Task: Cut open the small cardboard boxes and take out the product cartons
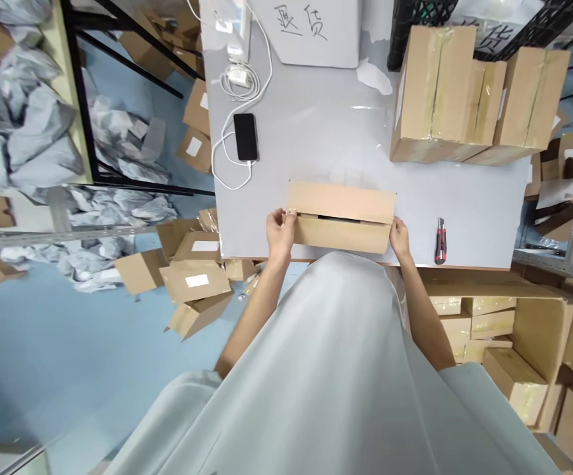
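A long brown cardboard box (340,201) lies at the front edge of the grey table. Its two top flaps nearly meet, and a narrow dark gap shows between them toward the middle. At the box's left end, my left hand (281,232) is closed with thumb and fingertips pinching the flap corner. My right hand (399,237) grips the right end near the front flap, its fingers bent and partly hidden by the box. A red and black utility knife (441,241) rests on the table to the right of my right hand.
A black phone (245,137) with a white charging cable lies at the back left. Taped cartons (434,92) stand at the back right beside a black crate (399,39). Loose boxes (194,280) lie on the floor at left; an open carton (538,330) of boxes stands at lower right.
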### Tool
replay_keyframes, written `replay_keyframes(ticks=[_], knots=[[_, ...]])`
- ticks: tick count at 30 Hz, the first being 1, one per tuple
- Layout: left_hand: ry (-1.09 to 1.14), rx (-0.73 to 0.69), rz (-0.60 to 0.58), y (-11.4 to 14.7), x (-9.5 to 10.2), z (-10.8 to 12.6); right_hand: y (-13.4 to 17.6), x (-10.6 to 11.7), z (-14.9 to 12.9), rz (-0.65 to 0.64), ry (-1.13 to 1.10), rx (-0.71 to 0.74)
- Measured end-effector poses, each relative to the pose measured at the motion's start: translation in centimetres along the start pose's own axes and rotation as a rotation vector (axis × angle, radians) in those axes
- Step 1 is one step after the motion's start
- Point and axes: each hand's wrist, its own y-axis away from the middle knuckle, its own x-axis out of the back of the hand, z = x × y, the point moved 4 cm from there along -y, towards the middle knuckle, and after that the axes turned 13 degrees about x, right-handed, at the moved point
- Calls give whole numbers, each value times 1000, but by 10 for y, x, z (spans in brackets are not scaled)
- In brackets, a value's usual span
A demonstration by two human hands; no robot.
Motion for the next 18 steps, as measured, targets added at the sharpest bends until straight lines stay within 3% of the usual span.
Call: replay_keyframes(ticks=[5,9,13,18], knots=[[92,42,25,21,0,1,1,38,-41,57,-195,81],[165,87,-51,37,7,0,-11,58,-81,-92,-12,268],[135,58,-122,44,27,1,-21,65,-110,-222,238,402],[117,90,-186,47,53,-7,-29,72,-125,-207,360,456]])
